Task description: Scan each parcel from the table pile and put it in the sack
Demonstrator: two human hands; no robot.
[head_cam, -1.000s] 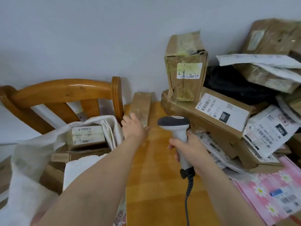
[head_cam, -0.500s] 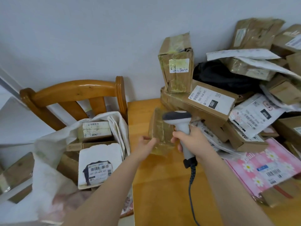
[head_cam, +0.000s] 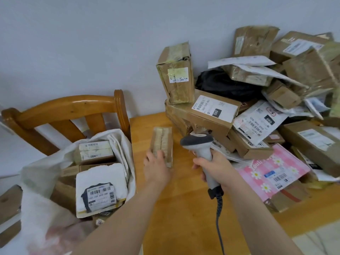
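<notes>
brown, tape-bound parcel (head_cam: 161,142) gripped by the left hand (head_cam: 156,167), whose fingers curl round its near end; the parcel stands tilted just ahead of that hand, above the table (head_cam: 176,208), and whether it touches the wood cannot be told. the right hand (head_cam: 214,169) is closed round the handle of the scanner (head_cam: 197,141), whose head sits just right of the parcel and close to it. the face turned toward the camera shows only a tape seam; no barcode is visible there.

step in hand, as judged: scanning. to do it well, the left hand should roll the parcel until its label faces the scanner head, hold it steady and flat to the beam, and keep the fingers off the code. the right hand should draw the scanner back a little, since the head looks too near for a clean read.

the sack (head_cam: 38,190) gapes left of the left hand, propped on a chair (head_cam: 73,109) and already holding parcels. the pile (head_cam: 257,107) lies beyond and right of the right hand.
</notes>
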